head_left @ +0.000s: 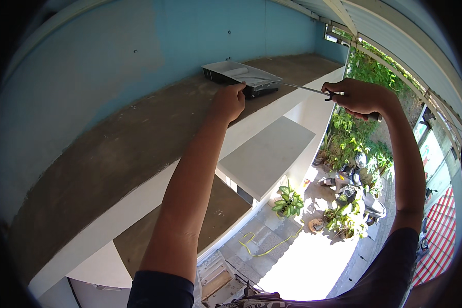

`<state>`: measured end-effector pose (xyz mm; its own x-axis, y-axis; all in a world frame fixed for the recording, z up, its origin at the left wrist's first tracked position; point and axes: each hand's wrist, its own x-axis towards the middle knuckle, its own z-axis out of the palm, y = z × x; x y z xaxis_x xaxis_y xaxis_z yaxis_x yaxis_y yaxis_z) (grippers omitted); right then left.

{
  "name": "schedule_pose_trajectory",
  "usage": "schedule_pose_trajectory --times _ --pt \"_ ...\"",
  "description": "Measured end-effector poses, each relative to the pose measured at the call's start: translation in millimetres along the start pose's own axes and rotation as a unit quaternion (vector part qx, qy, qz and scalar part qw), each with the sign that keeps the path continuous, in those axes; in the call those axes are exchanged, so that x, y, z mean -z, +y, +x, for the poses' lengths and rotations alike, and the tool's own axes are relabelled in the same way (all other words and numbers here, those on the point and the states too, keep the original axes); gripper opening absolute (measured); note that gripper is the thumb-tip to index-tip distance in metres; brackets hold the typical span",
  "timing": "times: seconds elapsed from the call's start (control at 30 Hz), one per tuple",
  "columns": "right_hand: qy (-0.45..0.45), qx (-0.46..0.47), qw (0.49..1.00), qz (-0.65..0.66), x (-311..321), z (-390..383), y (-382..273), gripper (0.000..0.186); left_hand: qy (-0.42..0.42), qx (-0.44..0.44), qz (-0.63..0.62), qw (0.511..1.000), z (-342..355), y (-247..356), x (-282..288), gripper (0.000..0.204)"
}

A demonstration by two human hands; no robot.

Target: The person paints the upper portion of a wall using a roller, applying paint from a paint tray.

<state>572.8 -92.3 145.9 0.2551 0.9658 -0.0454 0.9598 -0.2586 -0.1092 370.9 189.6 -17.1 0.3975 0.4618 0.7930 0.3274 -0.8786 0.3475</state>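
Observation:
A black paint tray point(216, 77), coated white inside, rests on the brown ledge point(154, 115) next to the blue wall. My left hand point(229, 104) is closed on the tray's near edge, with the thumb over the rim. My right hand point(363, 96), to the right of the tray and out past the ledge, is wrapped round the dark handle of a paint roller point(304, 89). The roller's thin metal rod runs leftward into the tray. Its roller head is hard to make out against the white paint inside.
A blue wall point(190, 31) rises behind the ledge. Below are a grey slab point(267, 154), a potted plant point(288, 200), a yellow-green hose point(262, 253) and a paved yard. A parked motorbike point(351, 187) stands among greenery at right, and a metal roof point(395, 31) hangs overhead.

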Motion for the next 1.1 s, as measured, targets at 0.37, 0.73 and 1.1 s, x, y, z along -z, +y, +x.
schedule_pose_trajectory --times 0.37,0.73,1.1 --pt "0.066 -0.014 0.997 -0.027 -8 -33 7 0.044 -0.045 -0.027 0.063 0.997 -1 25 8 0.035" --pt "0.024 -0.069 0.997 0.036 15 -91 20 0.047 -0.050 -0.013 0.088 0.995 -1 28 4 0.036" --pt "0.008 -0.051 0.998 0.029 7 -80 5 0.049 -0.067 -0.007 0.177 0.982 6 46 5 0.052"
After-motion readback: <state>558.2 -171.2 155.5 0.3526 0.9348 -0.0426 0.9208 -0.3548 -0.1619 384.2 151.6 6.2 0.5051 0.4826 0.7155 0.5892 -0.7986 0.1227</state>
